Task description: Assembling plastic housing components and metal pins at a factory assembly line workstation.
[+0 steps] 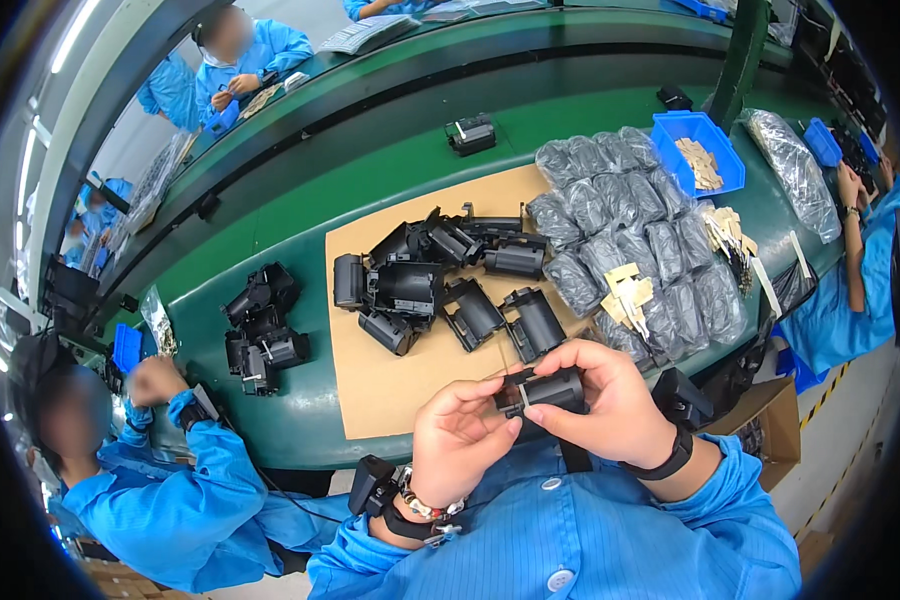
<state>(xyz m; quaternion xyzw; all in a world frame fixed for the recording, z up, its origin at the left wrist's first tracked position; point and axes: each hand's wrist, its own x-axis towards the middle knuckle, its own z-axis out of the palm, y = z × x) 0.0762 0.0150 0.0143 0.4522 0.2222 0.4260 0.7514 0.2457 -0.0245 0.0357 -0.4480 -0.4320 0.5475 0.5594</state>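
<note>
Close to my body, both hands hold one black plastic housing (560,392), a rounded, barrel-like part with a narrow pale strip across it. My left hand (455,430) pinches its left end between thumb and fingers. Around its right end curl the fingers of my right hand (615,405), the thumb lying along the near side. Just beyond them, a matching black housing (533,322) rests on a brown cardboard sheet (370,405). More loose black housings (405,288) are heaped farther back on that sheet.
Bagged dark parts (620,200) lie in rows at right, with beige tags (627,293) on top. Behind them stands a blue bin (727,178) of beige pieces. More housings (265,330) sit on the green table at left. Co-workers (185,500) flank me on both sides.
</note>
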